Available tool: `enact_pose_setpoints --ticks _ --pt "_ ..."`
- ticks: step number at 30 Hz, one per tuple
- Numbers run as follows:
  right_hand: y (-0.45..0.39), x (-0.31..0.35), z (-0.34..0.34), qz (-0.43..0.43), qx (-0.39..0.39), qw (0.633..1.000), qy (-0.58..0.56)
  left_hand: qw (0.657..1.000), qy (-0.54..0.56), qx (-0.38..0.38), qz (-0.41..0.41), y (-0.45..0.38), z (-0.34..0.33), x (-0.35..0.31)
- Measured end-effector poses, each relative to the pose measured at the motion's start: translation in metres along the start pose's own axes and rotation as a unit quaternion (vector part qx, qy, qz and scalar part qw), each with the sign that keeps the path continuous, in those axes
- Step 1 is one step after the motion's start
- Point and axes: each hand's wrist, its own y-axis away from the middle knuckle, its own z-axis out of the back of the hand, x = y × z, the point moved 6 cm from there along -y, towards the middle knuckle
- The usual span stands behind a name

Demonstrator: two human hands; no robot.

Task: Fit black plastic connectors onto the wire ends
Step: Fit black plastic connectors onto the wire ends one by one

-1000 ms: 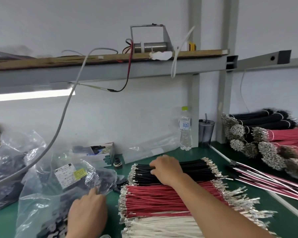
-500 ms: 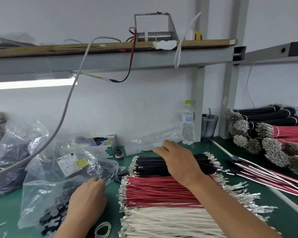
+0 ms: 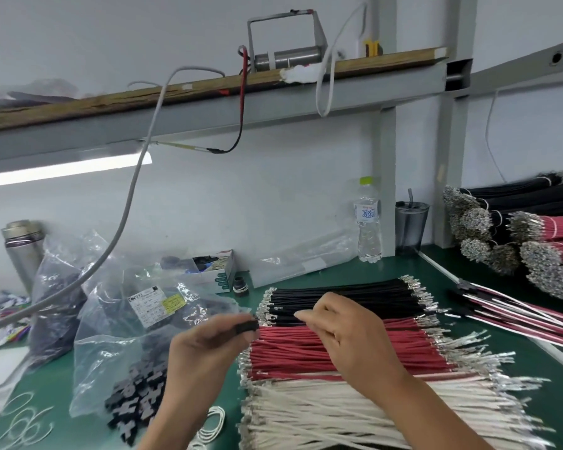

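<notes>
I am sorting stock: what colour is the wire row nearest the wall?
Black, seen in the head view: the black wire row with metal terminals.

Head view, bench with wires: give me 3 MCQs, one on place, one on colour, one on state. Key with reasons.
1. Where does the water bottle stand?
A. at the back wall, beside the dark cup
B. on the upper shelf
C. on the white wires

2. From far to near, the three rows of wires on the mat run:
A. white, red, black
B. black wires, red wires, white wires
C. red, black, white

3. What is the left hand doing?
A. lying flat on the mat
B. reaching into the plastic bag
C. holding a black connector in its fingertips

Key: 1 A, the bottle is upright on the mat against the wall, left of the cup. 2 B, black lies farthest, white nearest. 3 C, the small black part sits pinched at the fingertips, raised above the wires.
</notes>
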Motion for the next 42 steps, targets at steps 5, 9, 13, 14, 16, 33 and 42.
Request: enact_pose_setpoints --ticks 5,9,13,14,16,33,42 --pt "-0.003 -0.001 0.004 -0.027 -0.01 0.999 -0.039 0.998 -0.025 0.053 0.001 0.007 -0.008 0.018" --pt "-0.001 -0.001 0.002 -0.044 -0.003 0.998 -0.049 0.998 -0.006 0.062 0.018 0.011 -0.011 0.023" --pt "0.0 -0.004 -0.002 -0.058 0.012 0.997 -0.053 0.998 -0.003 0.051 0.038 0.012 -0.008 0.023" --pt "-0.001 -0.004 -0.002 -0.056 0.02 0.996 -0.062 0.998 -0.006 0.049 0.042 0.012 -0.007 0.022" --pt "-0.002 -0.003 -0.004 -0.049 0.034 0.996 -0.074 0.997 -0.005 0.052 0.049 0.013 -0.008 0.021" --pt "-0.002 0.008 -0.011 -0.025 0.086 0.993 -0.077 0.993 0.038 0.09 0.06 0.017 -0.013 0.015" --pt "-0.001 0.024 -0.021 0.008 0.069 0.997 -0.042 0.996 -0.036 0.067 0.037 0.017 -0.011 0.015"
